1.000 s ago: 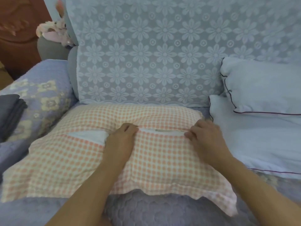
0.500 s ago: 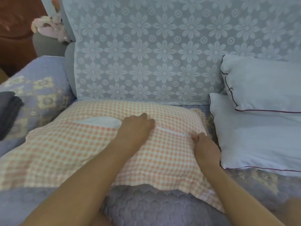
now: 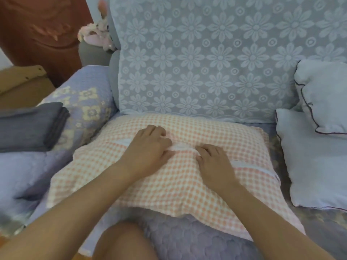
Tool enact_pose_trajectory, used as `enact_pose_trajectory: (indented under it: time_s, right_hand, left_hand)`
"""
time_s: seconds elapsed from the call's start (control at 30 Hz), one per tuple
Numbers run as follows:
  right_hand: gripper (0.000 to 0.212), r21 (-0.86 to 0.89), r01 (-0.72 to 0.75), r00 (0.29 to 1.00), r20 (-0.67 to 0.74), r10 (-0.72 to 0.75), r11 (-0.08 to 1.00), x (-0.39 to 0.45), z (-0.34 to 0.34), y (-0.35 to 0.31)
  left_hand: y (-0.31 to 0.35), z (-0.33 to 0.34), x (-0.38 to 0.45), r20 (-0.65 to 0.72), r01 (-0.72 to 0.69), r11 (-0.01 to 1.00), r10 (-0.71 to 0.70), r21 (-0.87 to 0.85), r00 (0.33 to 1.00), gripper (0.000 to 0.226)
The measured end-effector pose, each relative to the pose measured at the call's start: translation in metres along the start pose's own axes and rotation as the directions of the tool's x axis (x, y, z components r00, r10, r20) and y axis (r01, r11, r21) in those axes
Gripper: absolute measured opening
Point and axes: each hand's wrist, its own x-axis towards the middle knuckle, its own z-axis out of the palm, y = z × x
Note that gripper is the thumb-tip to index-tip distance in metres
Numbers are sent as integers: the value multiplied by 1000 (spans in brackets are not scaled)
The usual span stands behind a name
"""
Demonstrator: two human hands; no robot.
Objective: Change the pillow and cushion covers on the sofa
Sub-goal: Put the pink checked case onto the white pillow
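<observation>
Sofa seat with lace-draped backrest (image 3: 206, 62); folded grey covers (image 3: 32, 126) lie well left of the left hand (image 3: 150, 152), which pinches the white strip at the checked pillow's (image 3: 187, 184) opening, while the right hand (image 3: 214, 162), fingers curled, presses the fabric just beside it. Risk: pulling unevenly could snag the closure or bunch the filling. Whether the strip is a zipper is unclear; white pillows (image 3: 315, 158) right of the hands are cropped.

I face a sofa backrest (image 3: 206, 59) w/ pale blue floral lace, quilted lavender seat cover (image 3: 187, 241) below, dark red-brown wood furniture (image 3: 41, 30) at left rear, lighting dim and soft.
</observation>
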Motion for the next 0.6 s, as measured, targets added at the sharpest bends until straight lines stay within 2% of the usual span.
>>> enact_pose_trajectory:
  time_s: [0.07,0.13,0.17,0.27,0.33,0.37,0.43,0.53,0.6]
  right_hand:
    - [57,28,-11,1000,-27,12,1000,1,-3,0]
    - [58,74,-20,999,-30,23,997,-2,-8,-5]
    - [57,98,-22,999,-33,25,995,-4,-10,-7]
    - [44,201,-63,997,-32,71,978,-13,-15,-7]
    - [40,231,-80,996,-13,85,970,-19,-18,-6]
    - [41,233,-80,997,-4,83,969,-20,-18,-4]
    - [47,234,-73,997,14,72,970,-21,-18,-3]
    - [76,195,-53,998,34,47,979,-23,-16,-7]
    - [73,178,-15,1000,1,15,984,-28,-13,-10]
  left_hand:
    - [-21,-14,-37,-16,83,995,-84,-54,996,44]
    - [-37,-28,-45,74,181,961,-169,-211,983,47]
    - [-43,-33,-39,117,180,944,-153,-277,981,48]
    - [-40,-44,-12,248,-6,950,87,-313,965,44]
    - [-30,-47,-2,381,-78,955,188,-287,905,41]
    - [-28,-48,1,451,-72,961,191,-267,872,39]
    - [-30,-51,8,541,36,967,111,-253,833,38]
    - [-48,-42,25,540,221,945,-58,-242,839,35]
    - [-56,-15,33,556,324,925,-165,-200,815,29]
